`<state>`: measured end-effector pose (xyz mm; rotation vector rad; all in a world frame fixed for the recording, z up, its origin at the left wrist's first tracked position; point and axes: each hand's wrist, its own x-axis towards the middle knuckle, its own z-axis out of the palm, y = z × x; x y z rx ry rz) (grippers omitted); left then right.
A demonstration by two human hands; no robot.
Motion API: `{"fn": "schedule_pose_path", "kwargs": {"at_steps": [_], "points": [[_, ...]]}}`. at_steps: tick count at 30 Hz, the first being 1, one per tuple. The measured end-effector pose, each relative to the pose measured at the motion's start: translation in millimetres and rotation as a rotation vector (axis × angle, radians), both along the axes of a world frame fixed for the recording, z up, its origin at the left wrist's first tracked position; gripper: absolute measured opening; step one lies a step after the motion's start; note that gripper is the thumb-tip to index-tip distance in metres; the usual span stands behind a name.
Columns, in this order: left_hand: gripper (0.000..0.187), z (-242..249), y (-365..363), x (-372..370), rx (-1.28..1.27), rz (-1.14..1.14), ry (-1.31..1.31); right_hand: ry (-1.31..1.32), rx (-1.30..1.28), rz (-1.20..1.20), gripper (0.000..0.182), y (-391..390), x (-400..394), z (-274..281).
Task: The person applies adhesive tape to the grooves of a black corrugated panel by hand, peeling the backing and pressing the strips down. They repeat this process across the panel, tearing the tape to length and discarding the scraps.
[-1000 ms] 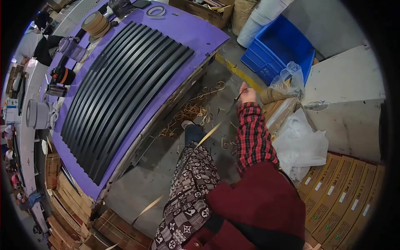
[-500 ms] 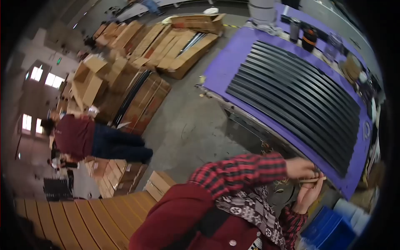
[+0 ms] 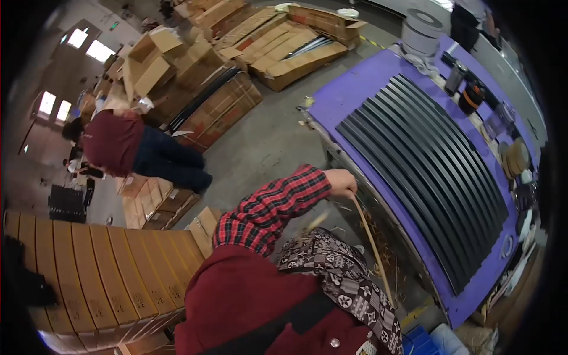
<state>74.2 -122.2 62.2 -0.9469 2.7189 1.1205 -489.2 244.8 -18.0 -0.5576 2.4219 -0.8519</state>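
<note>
My right hand, in a red-and-black checked sleeve, is closed on one end of a long, thin tan strip. The strip runs taut or stiff down to the edge of my patterned apron; its material I cannot make out. My left hand is out of sight, and the strip's lower end is hidden by the apron. A small blurred tan shape shows above the apron. Beside my right hand stands a purple-topped table, with dark ribbed slats lying side by side on it.
Rolls of white material, a dark bottle, an orange-banded container and tape rolls line the table's far side. Brown cartons are stacked at left. Another person stands by open cardboard boxes. A blue bin is low down.
My hands were together on a short piece of the strip; now my right hand has moved up-left, a long length shows, and my left hand has left view. The camera view has shifted.
</note>
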Motion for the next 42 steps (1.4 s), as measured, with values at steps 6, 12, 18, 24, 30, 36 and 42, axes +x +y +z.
{"fn": "schedule_pose_path", "kwargs": {"at_steps": [6, 12, 18, 24, 30, 36, 42], "points": [[0.023, 37.9, 8.2, -101.3, 0.112, -0.077, 0.019, 0.33, -0.074, 0.09, 0.028, -69.4, 43.7, -14.1], [0.026, 71.8, 18.6, -165.6, 0.147, -0.247, 0.095, -0.592, -0.514, 1.044, 0.025, -226.5, 255.8, 95.0], [0.022, 46.6, -3.9, -96.1, 0.121, -0.057, -0.044, -0.049, -0.337, 0.984, 0.016, -193.4, 170.7, 72.1], [0.019, 13.1, 3.8, -73.2, -0.203, -0.072, -0.071, 0.303, -0.183, 0.943, 0.015, -134.9, 98.2, 65.9], [0.014, 16.3, 8.5, -88.5, -0.443, -0.044, -0.041, 0.258, 0.176, 0.837, 0.018, -100.6, 96.6, 53.0], [0.015, 47.0, 41.5, -134.3, -0.785, -0.19, 0.484, -0.139, -0.517, 0.938, 0.033, -187.2, 200.9, 80.0], [0.02, 53.3, 41.1, -133.1, -0.754, -0.147, 0.571, -0.912, -0.633, 0.919, 0.026, -248.1, 267.7, 90.5]]}}
